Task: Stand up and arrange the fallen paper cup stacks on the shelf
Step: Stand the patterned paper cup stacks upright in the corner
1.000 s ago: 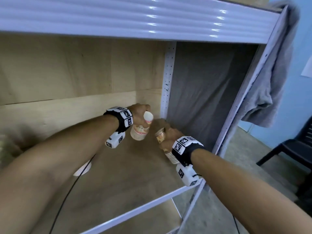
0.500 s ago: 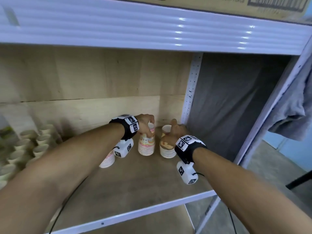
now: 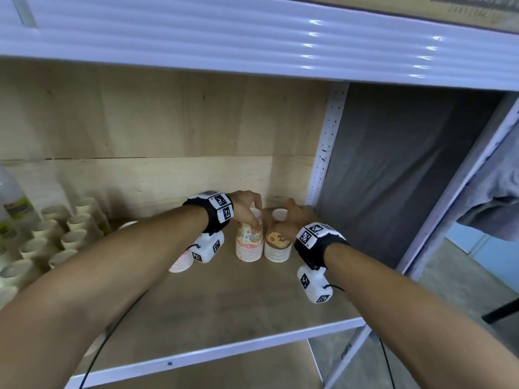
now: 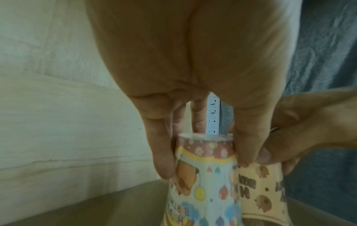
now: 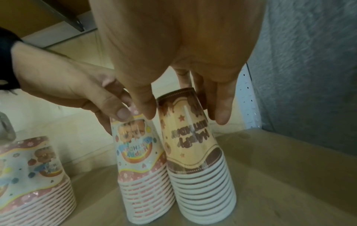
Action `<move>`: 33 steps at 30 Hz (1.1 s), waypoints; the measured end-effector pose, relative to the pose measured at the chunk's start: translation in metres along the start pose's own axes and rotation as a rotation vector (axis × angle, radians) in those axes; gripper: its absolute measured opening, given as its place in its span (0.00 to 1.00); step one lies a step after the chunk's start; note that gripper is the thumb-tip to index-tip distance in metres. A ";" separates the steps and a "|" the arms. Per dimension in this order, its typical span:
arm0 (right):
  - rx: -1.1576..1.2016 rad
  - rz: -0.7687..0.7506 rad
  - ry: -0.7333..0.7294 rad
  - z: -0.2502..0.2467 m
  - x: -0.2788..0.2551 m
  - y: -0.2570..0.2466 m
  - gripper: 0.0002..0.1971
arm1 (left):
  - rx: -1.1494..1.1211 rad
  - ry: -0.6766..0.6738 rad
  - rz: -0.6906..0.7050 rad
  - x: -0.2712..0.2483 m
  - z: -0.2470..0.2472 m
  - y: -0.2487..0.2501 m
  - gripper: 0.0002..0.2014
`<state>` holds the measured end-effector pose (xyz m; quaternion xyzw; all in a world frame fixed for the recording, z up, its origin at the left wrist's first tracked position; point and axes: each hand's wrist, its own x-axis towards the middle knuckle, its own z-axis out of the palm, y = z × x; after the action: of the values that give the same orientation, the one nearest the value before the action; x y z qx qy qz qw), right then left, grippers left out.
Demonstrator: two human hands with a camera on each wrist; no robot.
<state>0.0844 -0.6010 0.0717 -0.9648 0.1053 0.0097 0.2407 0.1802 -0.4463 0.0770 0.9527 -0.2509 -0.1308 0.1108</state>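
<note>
Two upside-down stacks of birthday paper cups stand side by side at the back right of the wooden shelf (image 3: 224, 304). My left hand (image 3: 252, 217) pinches the top of the pink rainbow stack (image 3: 248, 244) from above; its fingertips (image 4: 164, 168) press the sides of this stack (image 4: 206, 175). My right hand (image 3: 283, 223) holds the top of the brown stack (image 3: 276, 245) between thumb and fingers (image 5: 222, 110). In the right wrist view both stacks, pink (image 5: 139, 160) and brown (image 5: 195, 145), stand upright and touch. A third pink stack (image 5: 32, 168) stands further left, half hidden behind my left wrist (image 3: 181, 262).
Several plain cream cups (image 3: 56, 237) and a bottle (image 3: 14, 203) crowd the shelf's left end. A white perforated upright (image 3: 323, 164) and a grey cloth side panel (image 3: 393, 178) close the right. The shelf above (image 3: 252, 37) hangs low. The white front rail (image 3: 224, 349) edges the shelf.
A second ago both hands held the stacks tilted above the shelf; now the two stacks stand upright next to each other. The head view has swung left.
</note>
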 end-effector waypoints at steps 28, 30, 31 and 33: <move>-0.091 -0.083 -0.025 -0.012 0.116 -0.005 0.22 | 0.032 0.159 -0.089 0.026 -0.037 0.010 0.24; -0.079 -0.095 -0.004 -0.014 0.128 -0.006 0.22 | 0.031 0.184 -0.098 0.036 -0.043 0.006 0.26; -0.074 -0.097 0.001 -0.015 0.135 -0.005 0.22 | 0.027 0.194 -0.108 0.040 -0.046 0.004 0.26; -0.049 -0.099 0.001 -0.015 0.148 -0.006 0.22 | 0.006 0.211 -0.129 0.050 -0.050 -0.003 0.25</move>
<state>0.2300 -0.6328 0.0776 -0.9745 0.0572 -0.0001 0.2172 0.2387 -0.4619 0.1138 0.9757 -0.1763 -0.0360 0.1249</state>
